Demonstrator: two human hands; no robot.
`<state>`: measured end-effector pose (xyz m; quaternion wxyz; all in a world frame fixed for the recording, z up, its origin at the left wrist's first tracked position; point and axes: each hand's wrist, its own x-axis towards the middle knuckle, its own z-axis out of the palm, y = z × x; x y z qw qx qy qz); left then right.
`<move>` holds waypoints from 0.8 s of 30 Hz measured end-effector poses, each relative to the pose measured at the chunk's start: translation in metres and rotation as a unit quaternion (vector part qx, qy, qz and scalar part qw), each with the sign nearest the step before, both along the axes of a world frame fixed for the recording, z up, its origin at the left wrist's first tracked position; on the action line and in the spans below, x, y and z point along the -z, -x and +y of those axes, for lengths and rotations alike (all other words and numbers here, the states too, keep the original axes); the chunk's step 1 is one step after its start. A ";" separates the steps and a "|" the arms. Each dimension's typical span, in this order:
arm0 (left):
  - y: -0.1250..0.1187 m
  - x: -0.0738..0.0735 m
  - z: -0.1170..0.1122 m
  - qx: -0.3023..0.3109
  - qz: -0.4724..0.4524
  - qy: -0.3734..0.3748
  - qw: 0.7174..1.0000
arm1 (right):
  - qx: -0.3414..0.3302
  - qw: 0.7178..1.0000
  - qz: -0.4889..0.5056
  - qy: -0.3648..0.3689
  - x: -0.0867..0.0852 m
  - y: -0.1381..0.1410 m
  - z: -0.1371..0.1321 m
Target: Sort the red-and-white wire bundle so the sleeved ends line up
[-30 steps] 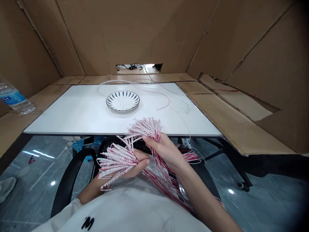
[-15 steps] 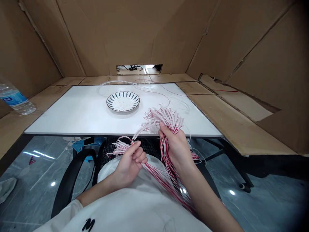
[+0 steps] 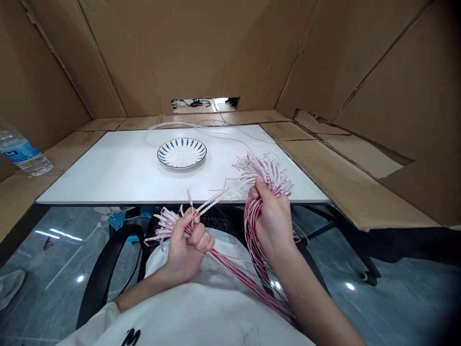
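Note:
My right hand (image 3: 272,216) is closed round a thick bundle of red and white wires (image 3: 252,223), above the table's front edge. Their pale, ruffled-looking ends (image 3: 268,173) fan out over the thumb. My left hand (image 3: 189,247) is closed round a thinner bundle of the same wires (image 3: 237,271), whose white-tipped ends (image 3: 165,225) stick out to the left. A few pale strands (image 3: 223,194) stretch between the left fingertips and the right bundle. Both bundles trail down across my lap to the right.
On the white table (image 3: 118,168) stands a blue-striped plate (image 3: 182,165) holding small white bits. Loose thin wires (image 3: 173,125) lie along the back. A water bottle (image 3: 27,156) leans at the left. Cardboard walls (image 3: 194,53) enclose the table, with a slot (image 3: 205,104) at the back.
My right hand has moved right with its bundle, widening the gap between the hands. The strands between them are stretched longer, and my left index finger and thumb have lifted slightly.

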<state>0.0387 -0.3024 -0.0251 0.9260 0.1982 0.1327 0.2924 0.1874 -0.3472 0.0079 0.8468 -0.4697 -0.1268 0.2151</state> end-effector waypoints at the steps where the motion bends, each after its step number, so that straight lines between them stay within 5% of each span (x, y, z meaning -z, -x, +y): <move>1: 0.002 -0.001 0.001 0.003 -0.006 -0.007 1.000 | 0.002 1.000 0.005 -0.003 0.000 0.000 0.000; 10: 0.011 -0.002 0.006 -0.010 -0.021 -0.040 0.999 | 0.042 0.999 0.009 -0.021 -0.004 -0.003 -0.002; 17: -0.002 -0.010 0.006 -0.008 -0.014 -0.100 0.995 | -0.099 0.993 -0.035 0.063 0.001 0.016 -0.002; 24: -0.014 -0.014 0.004 0.023 0.049 -0.162 0.985 | -0.194 0.978 -0.053 0.057 0.004 0.032 -0.003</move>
